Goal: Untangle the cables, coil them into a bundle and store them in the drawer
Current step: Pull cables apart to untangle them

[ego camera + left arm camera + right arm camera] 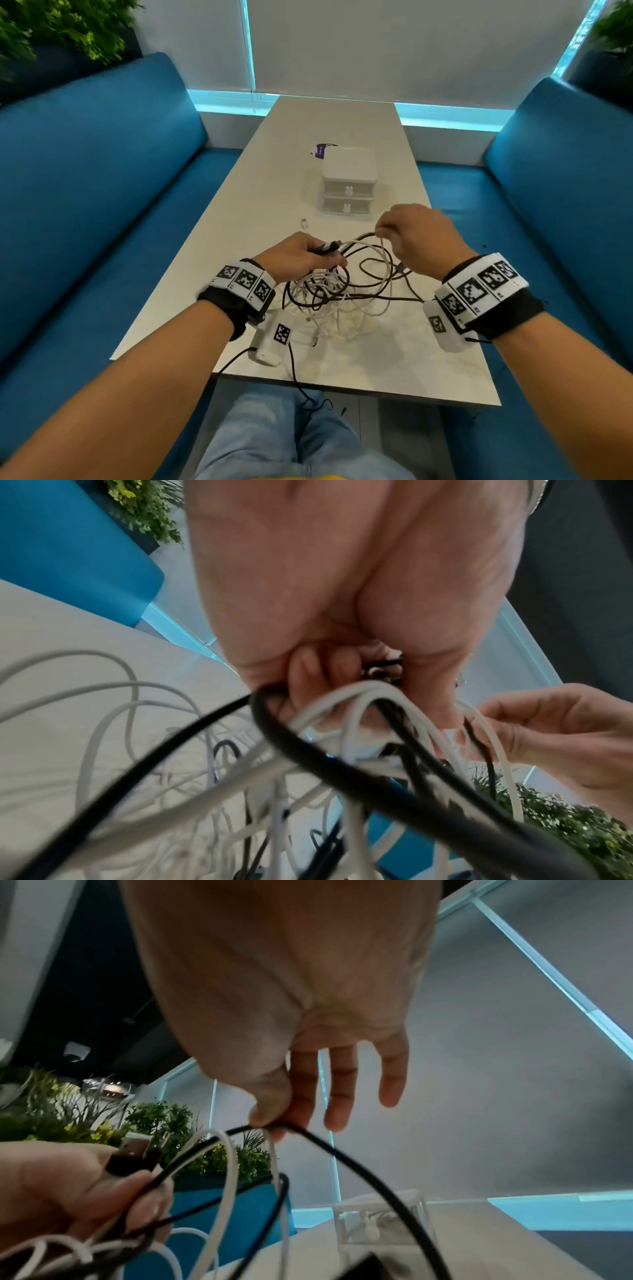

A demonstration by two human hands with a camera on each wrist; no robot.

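Note:
A tangle of black and white cables [337,291] hangs between my hands, its lower loops lying on the white table [359,363]. My left hand [301,253] grips a bunch of cable loops and plugs [377,693], with a black USB plug [128,1156] sticking out of the fist. My right hand [400,233] pinches a black cable and a white cable [274,1127] between thumb and forefinger, its other fingers straight. A small white two-drawer box [348,183] stands beyond my hands, both drawers pushed in.
A loose white plug [304,223] lies between the tangle and the box. A purple item [320,150] sits behind the box. Blue sofas [85,164] flank the table. One black cable [294,370] trails off the near edge onto my lap.

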